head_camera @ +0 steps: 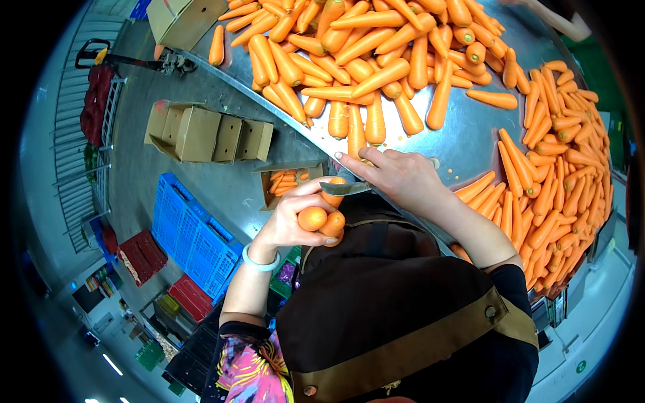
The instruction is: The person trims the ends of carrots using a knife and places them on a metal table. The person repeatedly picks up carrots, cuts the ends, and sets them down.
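Several carrots (pixel 312 218) are bunched in my left hand (pixel 289 219), their thick ends facing up towards me. My right hand (pixel 400 174) grips a small knife with a curved metal blade (pixel 345 188). The blade lies across the top of one carrot in the left hand; whether it cuts in cannot be told. Most of the knife's handle is hidden by my fingers. Just beyond the right hand, a large heap of loose carrots (pixel 358 65) covers part of the metal table (pixel 453 136). A pale band circles my left wrist.
A second big pile of carrots (pixel 564 176) lies to the right. Below the table's left edge, a cardboard box (pixel 269 201) holds carrots, near other open cardboard boxes (pixel 194 133). A blue plastic pallet (pixel 194 237) stands at left. Another person's arm (pixel 559 22) shows at top right.
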`<state>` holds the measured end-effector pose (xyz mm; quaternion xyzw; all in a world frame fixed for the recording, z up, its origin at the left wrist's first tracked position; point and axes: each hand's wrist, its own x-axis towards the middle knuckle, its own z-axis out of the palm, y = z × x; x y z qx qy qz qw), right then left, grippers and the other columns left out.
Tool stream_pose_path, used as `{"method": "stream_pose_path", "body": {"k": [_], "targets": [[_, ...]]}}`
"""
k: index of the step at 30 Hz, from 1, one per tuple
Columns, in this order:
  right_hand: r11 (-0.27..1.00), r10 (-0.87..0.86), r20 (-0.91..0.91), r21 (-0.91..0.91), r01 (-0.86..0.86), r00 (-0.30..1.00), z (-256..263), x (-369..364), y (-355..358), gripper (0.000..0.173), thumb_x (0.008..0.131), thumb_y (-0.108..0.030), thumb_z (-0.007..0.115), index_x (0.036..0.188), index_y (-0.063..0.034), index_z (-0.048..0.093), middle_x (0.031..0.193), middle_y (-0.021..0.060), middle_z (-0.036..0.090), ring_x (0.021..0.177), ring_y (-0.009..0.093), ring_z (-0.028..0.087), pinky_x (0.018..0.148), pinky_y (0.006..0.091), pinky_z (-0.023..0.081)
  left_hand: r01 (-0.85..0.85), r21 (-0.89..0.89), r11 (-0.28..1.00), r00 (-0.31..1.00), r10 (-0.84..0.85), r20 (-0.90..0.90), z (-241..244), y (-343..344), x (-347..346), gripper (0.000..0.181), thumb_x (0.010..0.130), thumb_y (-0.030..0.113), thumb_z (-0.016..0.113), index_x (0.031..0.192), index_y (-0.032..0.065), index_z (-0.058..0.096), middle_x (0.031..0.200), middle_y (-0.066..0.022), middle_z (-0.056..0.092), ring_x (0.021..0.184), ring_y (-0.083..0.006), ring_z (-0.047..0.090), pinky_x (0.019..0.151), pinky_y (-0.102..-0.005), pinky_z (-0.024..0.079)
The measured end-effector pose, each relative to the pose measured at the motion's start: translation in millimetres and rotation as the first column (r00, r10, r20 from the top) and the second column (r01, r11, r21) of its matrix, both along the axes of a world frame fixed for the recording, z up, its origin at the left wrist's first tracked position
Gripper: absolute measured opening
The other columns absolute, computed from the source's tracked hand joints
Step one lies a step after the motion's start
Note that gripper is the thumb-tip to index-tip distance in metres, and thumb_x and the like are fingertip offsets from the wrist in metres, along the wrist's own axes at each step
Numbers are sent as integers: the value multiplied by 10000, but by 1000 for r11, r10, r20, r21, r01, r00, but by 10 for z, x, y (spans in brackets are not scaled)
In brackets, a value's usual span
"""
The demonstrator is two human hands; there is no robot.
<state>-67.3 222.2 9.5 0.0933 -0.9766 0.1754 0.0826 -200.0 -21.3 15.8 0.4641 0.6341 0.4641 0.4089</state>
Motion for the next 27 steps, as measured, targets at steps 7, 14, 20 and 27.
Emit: {"method": "stream_pose_path", "body": {"k": [7, 14, 20, 27], "targets": [[999, 51, 10, 18, -51, 999, 30, -164, -169, 607, 831, -145, 639, 1422, -242, 542, 929, -23, 548, 624, 110, 629, 470, 262, 504, -94, -43, 995, 995, 91, -50, 19, -201, -10, 466, 558, 182, 920, 948, 6, 735, 1354, -212, 608, 1236, -322, 614, 1035, -407, 463], [998, 56, 20, 12, -56, 998, 49, -248, -201, 583, 831, -135, 637, 1402, -224, 556, 921, -13, 544, 623, 115, 622, 463, 269, 496, -83, -29, 996, 993, 80, -91, 56, -197, -53, 468, 563, 184, 929, 949, 5, 734, 1317, -215, 625, 1213, -327, 627, 1014, -407, 475], [997, -68, 162, -34, 74, 984, -151, -180, 18, 546, 829, -113, 637, 1367, -180, 573, 893, 28, 558, 656, 163, 669, 500, 296, 529, -127, -37, 991, 992, 128, 13, -73, -265, -43, 501, 583, 176, 929, 995, -21, 724, 1326, -208, 619, 1247, -318, 603, 1044, -399, 452], [985, 113, 120, -146, -95, 986, 51, -7, -60, 506, 832, -105, 638, 1331, -166, 590, 952, 4, 599, 713, 182, 697, 543, 318, 545, -190, -62, 980, 975, 196, 103, -142, -218, -47, 702, 611, 143, 910, 1232, -66, 658, 1435, -185, 543, 1300, -284, 550, 1099, -401, 415]]}}
